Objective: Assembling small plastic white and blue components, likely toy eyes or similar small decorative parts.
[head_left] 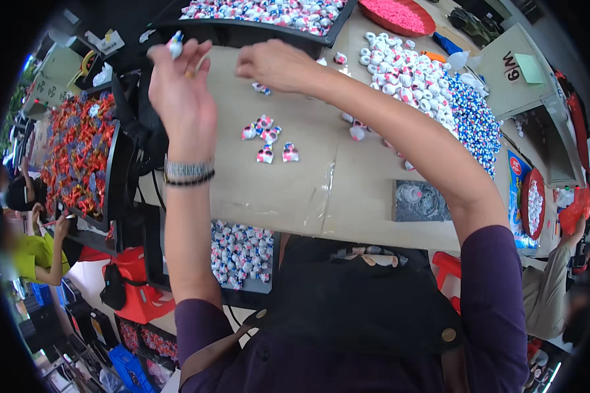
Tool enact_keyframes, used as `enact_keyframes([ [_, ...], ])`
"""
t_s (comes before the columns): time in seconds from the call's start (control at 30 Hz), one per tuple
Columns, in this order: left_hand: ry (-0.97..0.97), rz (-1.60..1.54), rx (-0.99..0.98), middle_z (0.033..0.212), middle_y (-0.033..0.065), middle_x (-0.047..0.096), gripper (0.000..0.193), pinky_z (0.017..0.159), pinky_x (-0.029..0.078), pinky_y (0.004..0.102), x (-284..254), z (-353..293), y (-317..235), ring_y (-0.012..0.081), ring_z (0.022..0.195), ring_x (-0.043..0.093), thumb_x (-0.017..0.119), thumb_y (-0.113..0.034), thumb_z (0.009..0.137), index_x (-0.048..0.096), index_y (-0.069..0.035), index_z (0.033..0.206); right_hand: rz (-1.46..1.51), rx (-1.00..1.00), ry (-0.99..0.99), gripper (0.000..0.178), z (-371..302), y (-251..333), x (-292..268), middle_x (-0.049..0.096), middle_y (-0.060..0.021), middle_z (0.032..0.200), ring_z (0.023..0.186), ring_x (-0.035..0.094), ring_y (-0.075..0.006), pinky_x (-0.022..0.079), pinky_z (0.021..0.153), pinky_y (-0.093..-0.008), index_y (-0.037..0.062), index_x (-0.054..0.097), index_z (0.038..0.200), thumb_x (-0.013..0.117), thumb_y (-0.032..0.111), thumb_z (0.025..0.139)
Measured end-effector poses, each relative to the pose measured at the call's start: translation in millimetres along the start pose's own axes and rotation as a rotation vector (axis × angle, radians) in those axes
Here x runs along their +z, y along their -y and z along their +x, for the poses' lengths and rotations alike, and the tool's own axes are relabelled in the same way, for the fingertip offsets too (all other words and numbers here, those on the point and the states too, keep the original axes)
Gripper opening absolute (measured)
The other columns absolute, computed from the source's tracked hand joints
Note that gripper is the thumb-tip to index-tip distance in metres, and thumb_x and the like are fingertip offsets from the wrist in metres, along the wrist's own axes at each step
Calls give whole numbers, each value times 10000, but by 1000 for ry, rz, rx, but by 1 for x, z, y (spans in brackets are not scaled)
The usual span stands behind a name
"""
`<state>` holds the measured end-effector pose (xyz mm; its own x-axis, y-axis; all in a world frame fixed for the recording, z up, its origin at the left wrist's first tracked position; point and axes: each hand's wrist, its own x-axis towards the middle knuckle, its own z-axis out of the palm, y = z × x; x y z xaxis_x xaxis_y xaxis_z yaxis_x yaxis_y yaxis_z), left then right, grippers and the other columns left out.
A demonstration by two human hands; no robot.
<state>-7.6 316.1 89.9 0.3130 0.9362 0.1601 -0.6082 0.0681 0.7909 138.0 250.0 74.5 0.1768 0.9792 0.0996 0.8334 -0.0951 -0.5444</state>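
My left hand (182, 88) is raised at the back left of the table, fingers bent, with a small white and blue toy figure (175, 44) gripped at its fingertips. To its right, my right hand (278, 65) reaches across with fingers curled together; anything inside them is hidden. Just below the right hand lies one small figure (262, 88). Nearer to me on the tabletop (295, 190) sit several white, pink and blue figures (269, 134) in a loose cluster. A heap of white rounded parts (400, 72) lies beyond my right forearm, beside a pile of small blue and white parts (472, 121).
A black tray (242, 29) full of figures stands at the back, a red bowl of pink parts (396, 14) beside it. Red-orange pieces (78, 154) fill a tray at left. A dark square block (421, 202) lies near right. Another tray of figures (242, 255) sits below the table edge. People work at both sides.
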Motion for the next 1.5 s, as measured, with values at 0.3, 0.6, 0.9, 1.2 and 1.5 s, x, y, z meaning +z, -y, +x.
enact_keyframes([
  [0.3,-183,77,99,867,95,639,433,878,471,359,-67,-99,-2,216,868,627,500,-450,970,501,-18,993,-179,-130,20,665,-73,23,64,573,-133,1107,1043,503,-347,444,884,-453,90,647,1117,578,663,785],
  [0.6,-235,77,138,840,87,629,367,845,495,342,-84,-101,14,180,804,618,523,-393,976,503,-27,989,-348,-215,-232,359,-100,34,88,510,-85,1043,977,495,-303,501,655,-393,148,608,1017,680,404,775],
  [0.9,-229,-6,-28,847,63,605,315,737,465,292,-69,-94,38,146,767,571,502,-360,993,511,-46,1012,-339,-134,-177,197,-77,23,83,513,-113,967,830,561,-322,526,622,-416,121,590,994,626,118,801],
  [1.2,-232,2,-81,853,53,602,242,719,471,272,-76,-94,47,130,755,563,532,-293,986,520,-54,1015,680,280,168,281,-35,17,11,631,-73,872,774,608,-158,492,614,-290,106,644,1053,669,113,774],
  [1.5,-138,149,-72,893,57,608,192,732,488,265,-73,-95,51,123,777,578,562,-212,969,540,-31,1031,230,202,-424,312,53,-69,-88,662,-89,924,798,639,-156,514,692,-307,101,652,1103,671,210,811],
])
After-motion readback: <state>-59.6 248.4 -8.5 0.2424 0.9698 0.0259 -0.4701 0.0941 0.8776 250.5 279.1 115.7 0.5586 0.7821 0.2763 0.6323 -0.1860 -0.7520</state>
